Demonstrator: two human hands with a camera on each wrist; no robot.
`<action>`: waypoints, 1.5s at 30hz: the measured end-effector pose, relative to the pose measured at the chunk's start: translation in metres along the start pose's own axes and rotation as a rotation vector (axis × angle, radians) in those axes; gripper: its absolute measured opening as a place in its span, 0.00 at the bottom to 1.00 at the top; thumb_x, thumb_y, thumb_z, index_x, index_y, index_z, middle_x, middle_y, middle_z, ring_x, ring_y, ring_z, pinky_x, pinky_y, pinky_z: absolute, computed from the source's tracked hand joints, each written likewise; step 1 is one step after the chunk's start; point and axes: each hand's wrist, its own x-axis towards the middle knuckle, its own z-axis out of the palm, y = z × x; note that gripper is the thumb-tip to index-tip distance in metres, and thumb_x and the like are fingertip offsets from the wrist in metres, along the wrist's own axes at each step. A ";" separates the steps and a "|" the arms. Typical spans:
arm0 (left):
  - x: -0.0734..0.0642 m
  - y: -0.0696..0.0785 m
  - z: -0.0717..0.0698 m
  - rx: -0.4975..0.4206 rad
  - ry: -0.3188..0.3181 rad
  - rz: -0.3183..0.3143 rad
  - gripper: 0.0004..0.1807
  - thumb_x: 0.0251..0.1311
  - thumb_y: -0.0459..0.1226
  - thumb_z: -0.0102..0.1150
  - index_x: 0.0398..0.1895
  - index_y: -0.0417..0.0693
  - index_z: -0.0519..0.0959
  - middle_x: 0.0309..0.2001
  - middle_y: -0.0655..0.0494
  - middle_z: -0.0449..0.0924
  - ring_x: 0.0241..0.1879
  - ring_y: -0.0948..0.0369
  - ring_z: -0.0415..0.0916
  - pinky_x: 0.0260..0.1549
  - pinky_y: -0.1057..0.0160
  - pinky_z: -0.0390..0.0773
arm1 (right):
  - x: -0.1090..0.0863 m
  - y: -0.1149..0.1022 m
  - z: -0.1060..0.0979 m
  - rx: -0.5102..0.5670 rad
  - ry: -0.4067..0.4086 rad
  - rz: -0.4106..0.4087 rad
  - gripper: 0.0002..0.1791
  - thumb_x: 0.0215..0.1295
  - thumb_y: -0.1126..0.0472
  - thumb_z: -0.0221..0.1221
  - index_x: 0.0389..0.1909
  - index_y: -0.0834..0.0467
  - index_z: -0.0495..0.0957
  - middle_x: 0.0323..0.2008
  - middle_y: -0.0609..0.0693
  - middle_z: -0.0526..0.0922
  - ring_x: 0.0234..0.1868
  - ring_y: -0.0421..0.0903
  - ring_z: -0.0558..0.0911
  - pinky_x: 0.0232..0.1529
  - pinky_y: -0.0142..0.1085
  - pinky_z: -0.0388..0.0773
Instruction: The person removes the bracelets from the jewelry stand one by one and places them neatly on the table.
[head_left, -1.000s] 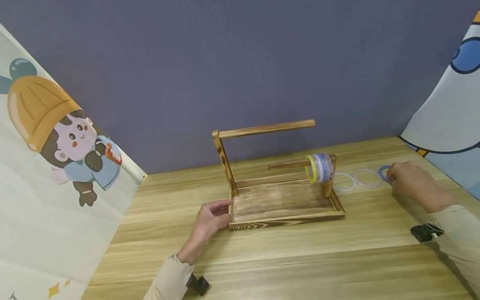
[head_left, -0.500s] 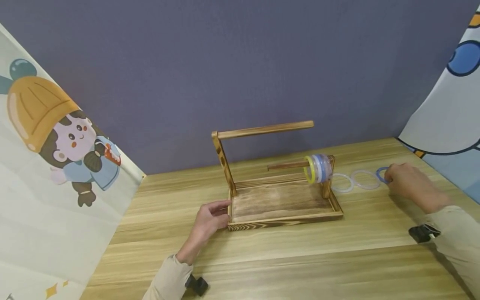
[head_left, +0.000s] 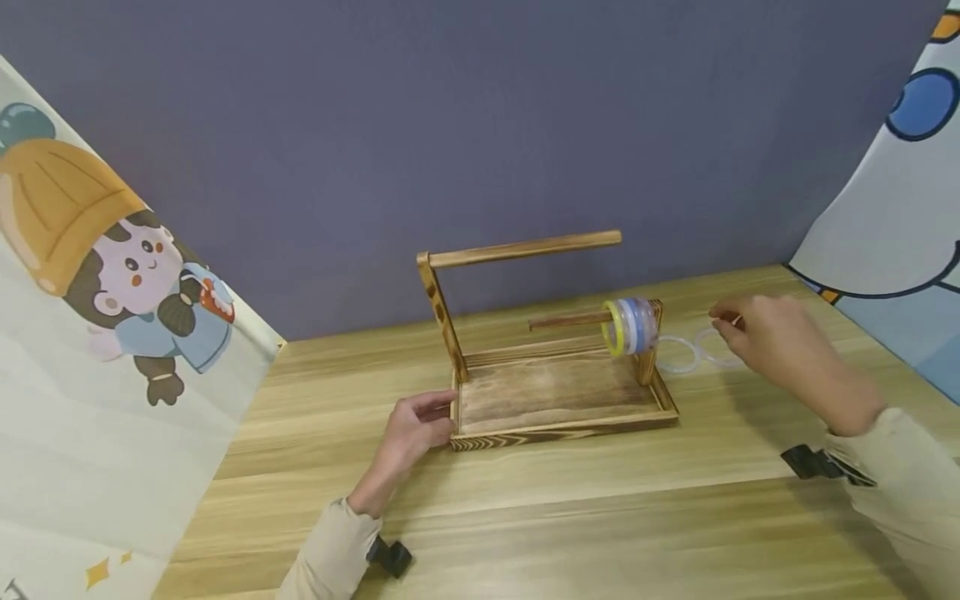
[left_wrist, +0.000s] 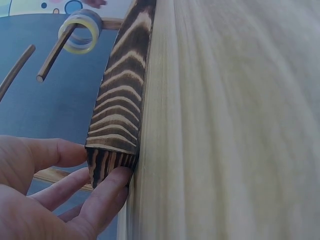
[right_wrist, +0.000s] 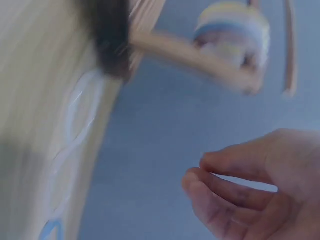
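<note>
Now then, the left hand [head_left: 408, 429] has hold of the near left corner of the wooden stand [head_left: 555, 398], thumb and fingers set about its end, and the wrist view on that side shows them touching the dark-grained wood. Presumably that grip is there to keep the light frame from sliding on the table [head_left: 525, 533].

Over to the right, and the right hand [head_left: 783, 346] hangs above the table, thumb and fingertips drawn together, with no ring to be seen between them! Just beneath lie two pale rings, the left one [head_left: 678, 372] at the stand's right end and the right one [head_left: 717, 364] partly hidden by the hand. A blue ring [right_wrist: 46, 230] continues that row in the right wrist view, flat on the table, clear of the fingers.

And the main bunch? A stack of rings [head_left: 632, 327] hangs on the lower peg [head_left: 562, 322], pushed up near the right post, the yellow ring [left_wrist: 77, 51] facing the peg's free left end. That leaves the tip bare, probably so rings can pass over it. Above, the upper rod [head_left: 525, 248] reaches right from the left post, carrying nothing.
</note>
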 end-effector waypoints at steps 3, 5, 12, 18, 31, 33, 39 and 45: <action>-0.001 -0.001 -0.001 -0.003 -0.009 -0.015 0.26 0.52 0.23 0.60 0.58 0.33 0.78 0.56 0.35 0.79 0.55 0.44 0.78 0.44 0.58 0.85 | 0.002 -0.027 -0.001 0.018 0.094 -0.033 0.06 0.58 0.72 0.63 0.35 0.71 0.84 0.26 0.63 0.85 0.20 0.50 0.81 0.15 0.39 0.73; -0.003 -0.002 -0.001 0.004 -0.007 -0.020 0.26 0.52 0.23 0.60 0.58 0.32 0.78 0.56 0.34 0.79 0.55 0.44 0.78 0.43 0.58 0.85 | 0.002 -0.046 0.001 0.029 0.157 -0.042 0.05 0.58 0.72 0.63 0.34 0.71 0.84 0.26 0.62 0.85 0.19 0.49 0.79 0.15 0.38 0.72; -0.006 0.002 -0.002 0.010 0.001 -0.026 0.25 0.53 0.23 0.62 0.58 0.34 0.78 0.57 0.35 0.79 0.54 0.44 0.79 0.43 0.55 0.85 | 0.006 -0.100 0.012 0.006 0.343 -0.041 0.04 0.59 0.69 0.62 0.30 0.69 0.81 0.22 0.60 0.82 0.18 0.51 0.77 0.13 0.46 0.72; -0.003 0.004 0.002 -0.001 -0.010 -0.019 0.25 0.52 0.23 0.62 0.58 0.34 0.78 0.56 0.35 0.79 0.54 0.44 0.79 0.43 0.55 0.85 | 0.012 -0.114 0.027 -0.044 0.343 -0.025 0.12 0.58 0.63 0.68 0.34 0.68 0.79 0.22 0.61 0.80 0.14 0.52 0.75 0.08 0.43 0.70; -0.001 0.002 0.002 -0.010 0.012 -0.016 0.26 0.50 0.22 0.62 0.57 0.33 0.79 0.54 0.34 0.80 0.53 0.44 0.80 0.42 0.56 0.85 | 0.014 -0.115 0.043 -0.096 0.366 -0.075 0.11 0.58 0.66 0.66 0.31 0.70 0.75 0.22 0.63 0.80 0.14 0.51 0.73 0.07 0.40 0.69; 0.000 0.002 0.002 -0.008 0.014 -0.017 0.26 0.50 0.22 0.62 0.57 0.33 0.79 0.55 0.34 0.80 0.53 0.44 0.80 0.42 0.56 0.85 | 0.014 -0.115 0.044 -0.100 0.380 -0.087 0.09 0.58 0.66 0.63 0.29 0.69 0.74 0.21 0.63 0.79 0.13 0.51 0.71 0.07 0.40 0.68; 0.000 0.002 0.001 -0.008 0.006 -0.015 0.26 0.51 0.23 0.62 0.57 0.34 0.79 0.55 0.35 0.79 0.53 0.44 0.79 0.43 0.56 0.85 | 0.013 -0.117 0.042 -0.071 0.371 -0.072 0.06 0.56 0.71 0.59 0.24 0.67 0.72 0.16 0.59 0.75 0.12 0.48 0.68 0.07 0.40 0.66; 0.000 0.000 0.001 -0.003 0.002 -0.004 0.25 0.51 0.22 0.61 0.57 0.31 0.78 0.55 0.34 0.80 0.53 0.44 0.79 0.41 0.59 0.85 | 0.012 -0.120 0.038 0.010 0.319 -0.034 0.05 0.58 0.71 0.60 0.26 0.68 0.75 0.16 0.56 0.75 0.12 0.44 0.66 0.08 0.35 0.63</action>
